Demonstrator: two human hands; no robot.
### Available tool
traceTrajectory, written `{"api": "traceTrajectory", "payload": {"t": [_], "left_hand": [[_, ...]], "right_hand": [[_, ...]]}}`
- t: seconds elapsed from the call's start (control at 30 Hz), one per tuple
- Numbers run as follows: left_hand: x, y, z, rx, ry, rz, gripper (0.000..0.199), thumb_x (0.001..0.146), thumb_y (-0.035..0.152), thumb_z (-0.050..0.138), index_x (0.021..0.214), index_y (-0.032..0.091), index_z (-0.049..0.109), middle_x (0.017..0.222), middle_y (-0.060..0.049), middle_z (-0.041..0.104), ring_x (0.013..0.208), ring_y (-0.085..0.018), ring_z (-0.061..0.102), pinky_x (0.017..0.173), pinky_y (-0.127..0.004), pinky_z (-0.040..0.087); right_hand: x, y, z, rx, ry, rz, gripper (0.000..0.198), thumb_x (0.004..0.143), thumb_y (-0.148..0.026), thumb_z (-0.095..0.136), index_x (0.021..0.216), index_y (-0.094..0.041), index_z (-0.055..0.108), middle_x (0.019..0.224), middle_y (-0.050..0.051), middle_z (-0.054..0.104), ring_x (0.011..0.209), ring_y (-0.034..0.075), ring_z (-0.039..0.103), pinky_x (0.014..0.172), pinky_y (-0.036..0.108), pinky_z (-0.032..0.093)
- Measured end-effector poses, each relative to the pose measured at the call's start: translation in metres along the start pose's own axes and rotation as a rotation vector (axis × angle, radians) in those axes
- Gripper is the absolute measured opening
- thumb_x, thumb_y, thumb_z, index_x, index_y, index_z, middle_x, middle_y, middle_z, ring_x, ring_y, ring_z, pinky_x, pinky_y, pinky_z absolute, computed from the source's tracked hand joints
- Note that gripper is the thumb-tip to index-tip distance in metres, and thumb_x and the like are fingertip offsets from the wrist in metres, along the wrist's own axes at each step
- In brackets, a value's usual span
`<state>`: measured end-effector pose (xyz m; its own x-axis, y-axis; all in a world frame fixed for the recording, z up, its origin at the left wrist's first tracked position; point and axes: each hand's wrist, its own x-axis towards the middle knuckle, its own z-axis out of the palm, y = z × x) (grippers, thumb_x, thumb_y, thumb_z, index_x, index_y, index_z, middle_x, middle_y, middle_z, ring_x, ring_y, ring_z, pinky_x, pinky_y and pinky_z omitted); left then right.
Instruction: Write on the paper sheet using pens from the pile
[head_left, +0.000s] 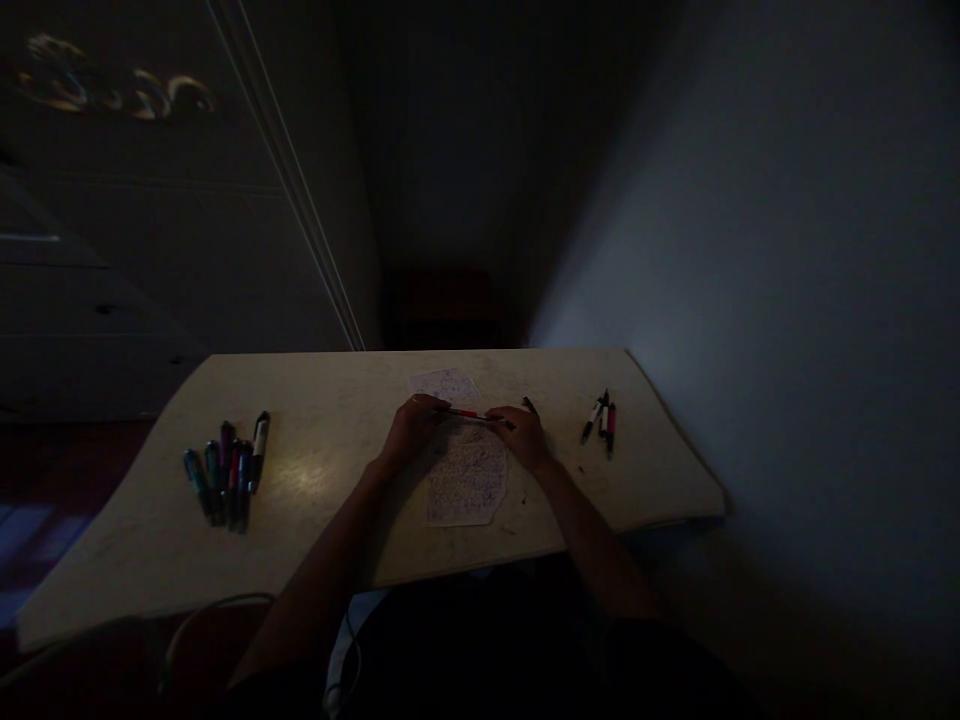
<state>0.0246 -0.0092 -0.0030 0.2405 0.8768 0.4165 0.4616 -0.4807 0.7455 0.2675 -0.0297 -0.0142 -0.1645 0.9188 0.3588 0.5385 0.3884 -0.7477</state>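
Observation:
Between my two hands a slim pen (466,413) with a red section is held level above the paper. My left hand (413,430) pinches its left end and my right hand (523,436) pinches its right end; the fingertips partly hide both ends. Below them lies a sheet of paper (466,485) covered in handwriting, with one corner cut off. Another written piece of paper (442,382) lies just beyond the hands. A small dark object (530,405) sits by my right hand's knuckles, too dim to name.
On the table (330,540), several pens (229,475) lie grouped at the left. A smaller group of pens (604,420) lies at the right, with small dark bits (580,469) nearby. A wall (787,300) runs along the right, and a cable (202,608) passes the front edge.

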Motion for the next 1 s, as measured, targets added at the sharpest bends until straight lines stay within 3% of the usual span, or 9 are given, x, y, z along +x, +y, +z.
{"api": "traceTrajectory", "payload": {"t": [0.17, 0.53, 0.77, 1.0], "left_hand": [[-0.0003, 0.0051, 0.0015, 0.012, -0.07, -0.021, 0.014, 0.083, 0.03, 0.063, 0.09, 0.022, 0.074, 0.088, -0.007, 0.074, 0.085, -0.022, 0.068, 0.081, -0.038, 0.056], [0.0026, 0.0045, 0.0088, 0.08, -0.165, 0.078, 0.015, 0.082, 0.026, 0.063, 0.085, 0.022, 0.077, 0.083, -0.006, 0.076, 0.08, -0.021, 0.069, 0.079, -0.035, 0.054], [0.0014, 0.0072, 0.0078, 0.096, -0.169, 0.091, 0.018, 0.084, 0.025, 0.06, 0.087, 0.022, 0.077, 0.084, -0.007, 0.075, 0.08, -0.022, 0.069, 0.079, -0.035, 0.054], [-0.0004, 0.0044, 0.008, 0.046, -0.106, 0.017, 0.017, 0.084, 0.025, 0.061, 0.09, 0.022, 0.077, 0.088, -0.005, 0.076, 0.085, -0.021, 0.068, 0.083, -0.033, 0.053]], "right_hand": [[-0.0002, 0.003, 0.0009, -0.049, 0.035, 0.056, 0.022, 0.081, -0.025, 0.071, 0.103, -0.025, 0.074, 0.1, 0.005, 0.077, 0.084, 0.021, 0.074, 0.077, 0.033, 0.058], [0.0015, 0.004, 0.0045, -0.149, 0.066, -0.014, 0.02, 0.08, -0.02, 0.071, 0.098, -0.027, 0.076, 0.099, 0.003, 0.078, 0.091, 0.023, 0.074, 0.083, 0.034, 0.058], [0.0011, 0.0035, 0.0062, -0.21, 0.053, -0.039, 0.024, 0.081, -0.016, 0.07, 0.102, -0.027, 0.075, 0.102, 0.003, 0.077, 0.093, 0.022, 0.074, 0.083, 0.034, 0.058], [-0.0001, 0.004, 0.0048, -0.206, 0.051, -0.028, 0.025, 0.084, -0.023, 0.069, 0.108, -0.027, 0.073, 0.104, 0.003, 0.077, 0.095, 0.022, 0.073, 0.086, 0.036, 0.057]]}}
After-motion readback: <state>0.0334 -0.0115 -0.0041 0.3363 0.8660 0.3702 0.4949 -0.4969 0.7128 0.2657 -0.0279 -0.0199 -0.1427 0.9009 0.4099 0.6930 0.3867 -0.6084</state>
